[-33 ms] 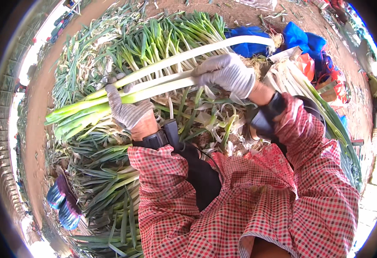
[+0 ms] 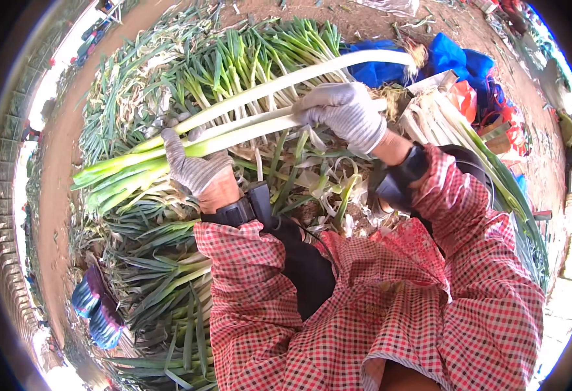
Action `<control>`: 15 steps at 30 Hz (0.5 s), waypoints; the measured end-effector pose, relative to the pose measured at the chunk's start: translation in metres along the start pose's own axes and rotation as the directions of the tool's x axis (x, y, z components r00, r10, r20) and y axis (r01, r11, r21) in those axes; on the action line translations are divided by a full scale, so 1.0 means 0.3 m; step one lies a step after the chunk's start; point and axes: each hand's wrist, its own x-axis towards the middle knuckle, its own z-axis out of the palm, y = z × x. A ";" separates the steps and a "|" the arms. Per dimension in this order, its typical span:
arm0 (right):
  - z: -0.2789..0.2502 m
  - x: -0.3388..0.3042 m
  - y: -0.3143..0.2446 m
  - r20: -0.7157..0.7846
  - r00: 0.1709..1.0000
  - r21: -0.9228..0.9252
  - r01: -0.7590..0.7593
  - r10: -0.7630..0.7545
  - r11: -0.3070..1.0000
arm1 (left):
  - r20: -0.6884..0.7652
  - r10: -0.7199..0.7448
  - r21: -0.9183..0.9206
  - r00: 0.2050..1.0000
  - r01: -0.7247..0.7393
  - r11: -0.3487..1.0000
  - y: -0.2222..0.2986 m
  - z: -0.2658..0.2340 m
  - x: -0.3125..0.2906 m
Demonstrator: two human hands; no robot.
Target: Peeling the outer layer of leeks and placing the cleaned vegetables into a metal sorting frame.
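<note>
My left hand (image 2: 194,163), in a grey-white glove, is closed around several long green onions (image 2: 250,138) near where the white stalks turn green. Their green ends point left. One green onion (image 2: 299,76) arches above the others, its rooty end free at the upper right. My right hand (image 2: 346,117), gloved too, is closed on the white part of the lower stalks. A pale stalk end shows just past its far side. Peeled skins and scraps (image 2: 335,189) lie below the held stalks.
Beyond my hands lies a row of green onions (image 2: 253,62), and more dark-leaved ones (image 2: 162,280) at lower left. On the right rests another bunch (image 2: 475,143), near blue cloth or bags (image 2: 458,55) and orange-red bags (image 2: 465,98). A blue and purple item (image 2: 97,306) sits at far left.
My right hand has shifted slightly left and down along the stalks, and a pale stalk end now shows beyond it. The held green onions have moved slightly to the right on the left side.
</note>
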 end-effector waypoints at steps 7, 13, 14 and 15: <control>-0.175 0.000 0.080 -0.214 0.938 0.516 -0.129 0.274 0.847 | -0.594 -0.052 0.102 0.803 0.139 0.985 -0.012 -0.011 0.026; -0.291 -0.035 0.088 -0.152 0.947 0.669 -0.113 0.284 0.735 | -0.406 -0.061 -0.050 0.912 0.044 0.998 0.066 -0.122 0.071; -0.313 -0.042 0.105 -0.125 0.949 0.668 -0.134 0.289 0.732 | -0.415 -0.064 -0.035 0.908 0.054 0.998 0.062 -0.127 0.071; -0.341 -0.058 0.117 -0.104 0.952 0.609 -0.168 0.288 0.775 | -0.423 -0.066 -0.020 0.903 0.064 0.998 0.058 -0.131 0.074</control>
